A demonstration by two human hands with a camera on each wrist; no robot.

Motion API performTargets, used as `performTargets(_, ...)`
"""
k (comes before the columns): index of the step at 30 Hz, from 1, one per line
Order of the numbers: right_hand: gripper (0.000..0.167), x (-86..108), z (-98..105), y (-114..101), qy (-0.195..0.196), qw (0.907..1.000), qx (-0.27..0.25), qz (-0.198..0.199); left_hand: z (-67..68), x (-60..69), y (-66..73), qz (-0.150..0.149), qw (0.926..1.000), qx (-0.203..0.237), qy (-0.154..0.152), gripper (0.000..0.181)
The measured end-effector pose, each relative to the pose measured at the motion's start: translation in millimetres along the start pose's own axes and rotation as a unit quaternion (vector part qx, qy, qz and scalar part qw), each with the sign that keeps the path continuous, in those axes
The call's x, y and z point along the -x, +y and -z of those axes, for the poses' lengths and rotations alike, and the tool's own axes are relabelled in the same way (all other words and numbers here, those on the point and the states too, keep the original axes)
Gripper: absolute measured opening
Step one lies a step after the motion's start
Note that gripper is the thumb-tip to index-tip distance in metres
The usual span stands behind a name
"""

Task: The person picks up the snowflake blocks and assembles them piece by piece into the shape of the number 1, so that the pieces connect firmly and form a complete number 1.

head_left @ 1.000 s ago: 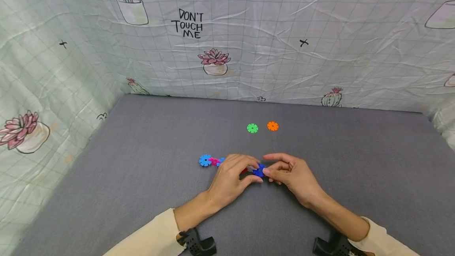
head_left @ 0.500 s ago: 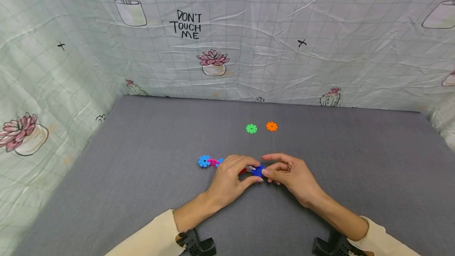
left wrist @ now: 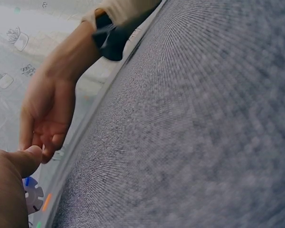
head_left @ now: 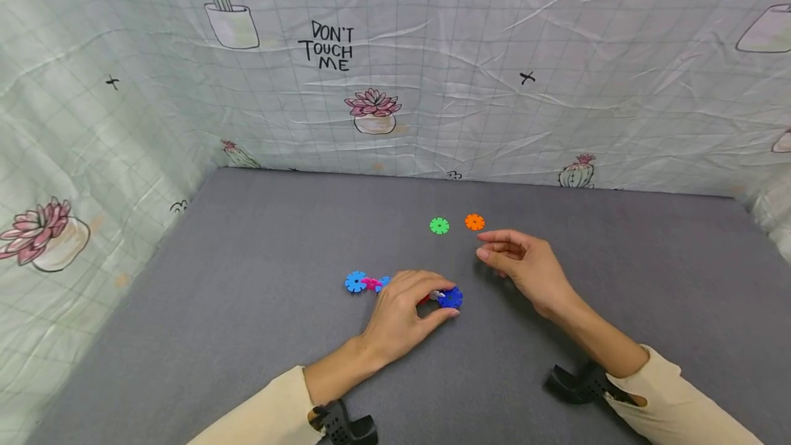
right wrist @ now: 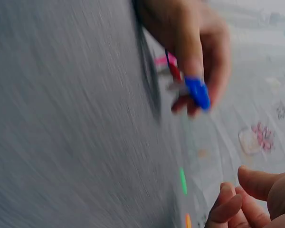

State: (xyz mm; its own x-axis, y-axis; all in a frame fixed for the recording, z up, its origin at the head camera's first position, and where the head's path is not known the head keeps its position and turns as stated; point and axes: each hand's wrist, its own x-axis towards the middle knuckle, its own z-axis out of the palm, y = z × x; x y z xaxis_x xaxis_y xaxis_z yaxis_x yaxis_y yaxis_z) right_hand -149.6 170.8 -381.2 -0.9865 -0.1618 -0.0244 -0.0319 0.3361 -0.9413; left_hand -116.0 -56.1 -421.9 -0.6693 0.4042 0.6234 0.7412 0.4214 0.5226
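Note:
The left hand (head_left: 402,311) holds a row of joined notched discs, its thumb and fingers around the right end. A dark blue disc (head_left: 451,297) and part of a white disc (head_left: 435,294) show at its fingertips. To the left of that hand, a light blue disc (head_left: 356,281) and a pink disc (head_left: 371,284) stick out; the palm hides the middle of the row. The right hand (head_left: 534,273) is in the air just below the orange disc, fingers loosely bent, holding nothing. In the right wrist view the dark blue disc (right wrist: 198,93) is at the left hand's fingertips.
A green disc (head_left: 439,226) and an orange disc (head_left: 474,222) lie apart, flat on the grey table (head_left: 278,225), beyond the hands. A patterned cloth (head_left: 457,74) hangs behind the table and along its sides.
The right hand has let go of the dark blue disc and moved up and to the right, towards the orange disc. The left hand has stayed in place around the row.

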Motion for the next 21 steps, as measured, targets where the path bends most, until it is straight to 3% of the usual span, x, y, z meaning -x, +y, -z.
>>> performTargets(11,0.035,-45.1,4,11,0.061,0.9933,0.098,0.013,0.1,1.0,0.0,0.002,1.0,-0.007,-0.003,0.031)
performTargets(21,0.033,-64.1,3,22,0.095,0.9832,0.154,0.024,0.9,0.9,-0.6,0.001,0.9999,-0.01,-0.007,0.032)
